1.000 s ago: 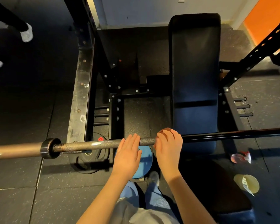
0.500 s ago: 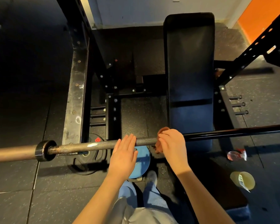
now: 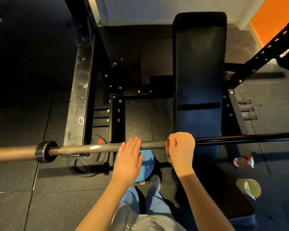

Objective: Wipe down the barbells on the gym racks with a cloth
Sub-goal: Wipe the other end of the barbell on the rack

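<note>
Red plate label by barbell, illegible

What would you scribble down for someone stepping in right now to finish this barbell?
Left hand: open, straight fingers resting on the barbell shaft.
Right hand: grips a reddish cloth wrapped round the bar, close beside the left hand, in front of the bench.
Spray bottle: lying on the floor to the right.
Done: can't tell how much is wiped; the stretch right of the cloth looks glossy.
Left: probably the dull, rust-flecked shaft toward the collar, then the sleeve.
</note>
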Available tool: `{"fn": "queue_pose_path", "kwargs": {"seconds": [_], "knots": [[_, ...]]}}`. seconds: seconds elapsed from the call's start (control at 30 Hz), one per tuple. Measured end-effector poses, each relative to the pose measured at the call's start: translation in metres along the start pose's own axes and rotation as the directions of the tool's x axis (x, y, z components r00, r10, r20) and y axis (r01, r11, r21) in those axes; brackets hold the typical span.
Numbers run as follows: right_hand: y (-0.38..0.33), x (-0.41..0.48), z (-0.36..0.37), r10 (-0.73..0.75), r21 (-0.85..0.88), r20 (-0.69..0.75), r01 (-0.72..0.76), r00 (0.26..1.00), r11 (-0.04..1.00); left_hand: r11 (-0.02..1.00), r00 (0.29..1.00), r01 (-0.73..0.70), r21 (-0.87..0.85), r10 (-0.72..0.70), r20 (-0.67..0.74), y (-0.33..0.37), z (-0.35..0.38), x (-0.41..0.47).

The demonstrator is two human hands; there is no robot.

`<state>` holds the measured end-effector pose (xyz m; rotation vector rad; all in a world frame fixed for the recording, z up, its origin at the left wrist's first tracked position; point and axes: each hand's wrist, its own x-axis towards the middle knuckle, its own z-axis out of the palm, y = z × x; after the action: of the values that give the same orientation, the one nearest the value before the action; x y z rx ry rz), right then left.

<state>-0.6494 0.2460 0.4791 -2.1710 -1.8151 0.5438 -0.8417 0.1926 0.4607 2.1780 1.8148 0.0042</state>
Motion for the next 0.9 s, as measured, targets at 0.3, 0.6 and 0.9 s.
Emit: {"fn": "queue_pose_path", "kwargs": {"seconds": [0.3,0.6,0.9], "knots": [[0.012,-0.010,-0.014,0.016,0.060,-0.053,-0.013,0.998,0.998,1.000,1.000,-0.002,-0.009,0.002,-0.025,0.002,-0.001,-0.001],[0.023,-0.016,-0.002,-0.091,0.109,-0.092,0.101,0.992,0.989,1.000,1.000,-0.002,0.003,0.002,-0.019,0.003,-0.002,0.000],[-0.005,-0.019,0.012,-0.327,0.106,0.101,0.316,0.940,0.943,1.000,1.000,0.004,-0.028,-0.004,0.001,0.002,-0.003,0.000]]}}
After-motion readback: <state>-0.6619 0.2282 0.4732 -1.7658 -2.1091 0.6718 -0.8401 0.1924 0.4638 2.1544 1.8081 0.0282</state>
